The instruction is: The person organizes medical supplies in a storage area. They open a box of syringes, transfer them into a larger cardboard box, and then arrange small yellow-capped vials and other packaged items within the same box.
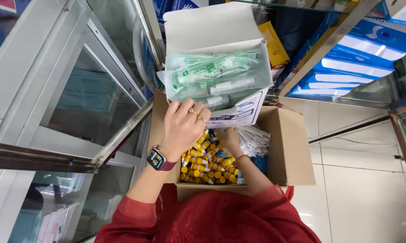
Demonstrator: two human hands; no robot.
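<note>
My left hand, with rings and a smartwatch on the wrist, grips the near edge of an open white carton full of syringes in clear green-printed wrappers. My right hand reaches under that carton, its fingers hidden, so I cannot tell whether it holds anything. Both hands are above an open brown cardboard box holding several small vials with yellow caps and a stack of white sachets.
A glass display cabinet with metal frame stands at left. Shelves with blue-and-white boxes and a yellow box are at upper right. White floor tiles lie at right. My red sleeves fill the bottom.
</note>
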